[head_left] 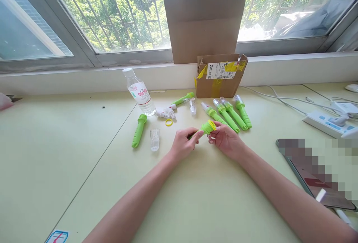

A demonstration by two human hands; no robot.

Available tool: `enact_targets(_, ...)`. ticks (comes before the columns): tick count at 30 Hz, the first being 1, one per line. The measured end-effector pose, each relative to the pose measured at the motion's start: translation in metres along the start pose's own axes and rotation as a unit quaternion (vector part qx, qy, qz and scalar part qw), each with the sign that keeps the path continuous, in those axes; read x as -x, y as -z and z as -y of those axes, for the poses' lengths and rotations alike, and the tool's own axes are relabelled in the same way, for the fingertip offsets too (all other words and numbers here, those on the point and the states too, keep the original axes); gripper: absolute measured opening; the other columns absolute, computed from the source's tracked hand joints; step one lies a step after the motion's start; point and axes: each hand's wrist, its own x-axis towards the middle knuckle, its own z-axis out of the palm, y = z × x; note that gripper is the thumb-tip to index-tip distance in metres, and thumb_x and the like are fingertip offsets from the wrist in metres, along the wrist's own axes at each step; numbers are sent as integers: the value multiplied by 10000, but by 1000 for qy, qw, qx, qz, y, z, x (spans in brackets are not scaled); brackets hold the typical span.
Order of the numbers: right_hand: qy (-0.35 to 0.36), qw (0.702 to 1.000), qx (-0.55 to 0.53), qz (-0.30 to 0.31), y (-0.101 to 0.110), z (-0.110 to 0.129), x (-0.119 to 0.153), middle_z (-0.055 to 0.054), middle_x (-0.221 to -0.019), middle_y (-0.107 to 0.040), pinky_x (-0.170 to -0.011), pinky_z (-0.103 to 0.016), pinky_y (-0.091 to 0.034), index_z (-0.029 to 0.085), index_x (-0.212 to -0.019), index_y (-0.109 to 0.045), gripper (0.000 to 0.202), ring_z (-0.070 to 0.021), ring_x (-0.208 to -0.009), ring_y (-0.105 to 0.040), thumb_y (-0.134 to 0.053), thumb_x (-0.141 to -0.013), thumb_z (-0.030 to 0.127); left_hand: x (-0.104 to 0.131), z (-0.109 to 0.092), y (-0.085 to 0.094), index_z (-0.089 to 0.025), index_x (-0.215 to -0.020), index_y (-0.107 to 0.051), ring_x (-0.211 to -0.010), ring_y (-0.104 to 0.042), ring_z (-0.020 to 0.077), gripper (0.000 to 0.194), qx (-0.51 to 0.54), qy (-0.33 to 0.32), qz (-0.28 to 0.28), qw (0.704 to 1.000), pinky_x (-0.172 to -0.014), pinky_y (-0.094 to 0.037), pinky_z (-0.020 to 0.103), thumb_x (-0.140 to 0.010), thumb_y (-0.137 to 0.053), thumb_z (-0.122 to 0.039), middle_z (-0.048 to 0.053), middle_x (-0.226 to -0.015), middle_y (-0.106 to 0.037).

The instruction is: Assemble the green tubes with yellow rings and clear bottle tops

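My left hand [186, 142] is closed round a green plastic flashlight handle [207, 128], its wide threaded end pointing right. A yellow ring [212, 125] sits at that end, pinched by the thumb and fingers of my right hand [226, 138]. To the left, another green handle [139, 131] lies beside a clear ribbed plastic cap [154, 140]. Beyond my hands are a loose yellow ring [168, 122], several small white-and-clear pieces [169, 112], a further green handle [183, 98] and a clear cap [192, 107]. Several green flashlights with clear tops [226, 114] lie in a row behind my right hand.
A water bottle [140, 93] and an open cardboard box [219, 77] stand at the back near the windowsill. To the right are a white power strip [330, 123] with cables and a tablet-like device [310, 172], partly pixelated. A seam [95, 166] crosses the table [69, 138].
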Motion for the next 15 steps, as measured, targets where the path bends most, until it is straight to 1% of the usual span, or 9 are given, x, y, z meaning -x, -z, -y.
enact_targets(3, 0, 1000, 0, 4, 1, 0, 0, 4, -773, -618, -568, -255, -412, 218, -894, -667, 209, -118, -645, -521, -563, -716, 183, 0, -2, 0, -166, -680, -632, -441, -441, 84, 424, -4, -1, -2, 1000, -470, -357, 216, -878, -479, -507, -13, -516, -545)
enact_targets(8, 0, 1000, 2, 6, 1, -1, 0, 1, -781, -623, -568, -257, -415, 220, -894, -663, 206, -120, -643, -523, -569, -714, 187, 0, -5, 2, -167, -588, -575, -387, -411, 80, 478, 19, 15, 21, 999, -463, -339, 217, -882, -463, -527, -37, -401, -466)
enact_targets(11, 1, 1000, 5, 13, 1, -1, 0, 2, -781, -623, -566, -258, -416, 214, -860, -662, 173, -116, -641, -521, -571, -715, 189, 1, -6, 3, -165, -573, -561, -372, -402, 76, 498, 32, 31, 37, 998, -451, -328, 213, -886, -450, -535, -35, -391, -460)
enact_targets(15, 4, 1000, 10, 18, 1, -1, 0, -4, -787, -623, -571, -259, -420, 212, -869, -668, 175, -120, -647, -523, -560, -732, 196, 1, -5, 4, -161, -567, -556, -369, -412, 74, 517, 45, 35, 51, 997, -442, -326, 215, -891, -437, -545, -26, -413, -474)
